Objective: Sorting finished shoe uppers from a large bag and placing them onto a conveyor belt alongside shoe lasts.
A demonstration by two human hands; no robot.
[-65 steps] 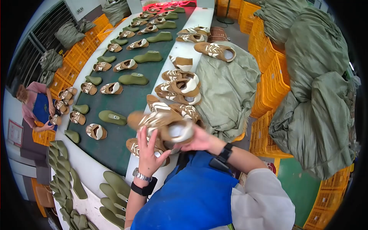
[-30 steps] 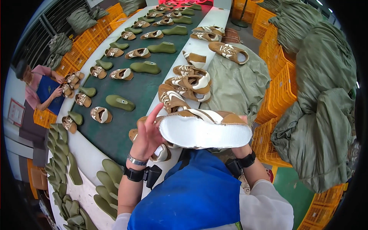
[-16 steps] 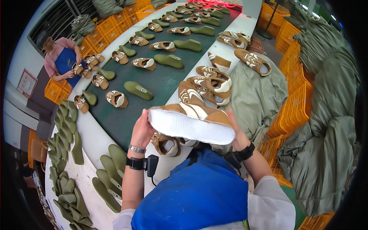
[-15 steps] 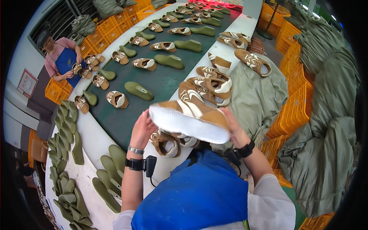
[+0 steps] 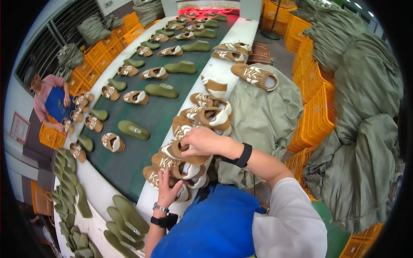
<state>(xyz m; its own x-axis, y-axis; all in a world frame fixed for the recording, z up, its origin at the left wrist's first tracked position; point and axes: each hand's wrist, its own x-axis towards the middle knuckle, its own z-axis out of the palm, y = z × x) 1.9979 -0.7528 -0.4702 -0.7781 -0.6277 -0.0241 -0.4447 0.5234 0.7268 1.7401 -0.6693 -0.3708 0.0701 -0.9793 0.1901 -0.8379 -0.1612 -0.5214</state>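
My right hand [image 5: 204, 142] reaches across my body and grips a brown and cream sneaker [image 5: 170, 151] at its opening, its fingers bent over the collar. That sneaker lies over a cluster of similar sneakers on the white ledge. Just nearer to me, my left hand [image 5: 167, 189] has its fingers apart and rests against a lower sneaker [image 5: 152, 176] of the cluster. More sneakers [image 5: 202, 115] are piled along the ledge beyond my right hand. The sole of the gripped sneaker is hidden.
Left of the ledge runs a dark green conveyor belt [image 5: 142, 167] bearing sneakers and green shoe lasts [image 5: 133, 130]. More lasts [image 5: 129, 215] stand at the near left. Across the belt a person [image 5: 53, 99] handles sneakers. Orange crates [image 5: 316, 116] and grey-green sacks [image 5: 348, 172] line the right.
The sneaker held up between both hands, white sole showing, is now down among the others on the ledge. My right hand has swung left; my left hand has come lower. The view has shifted.
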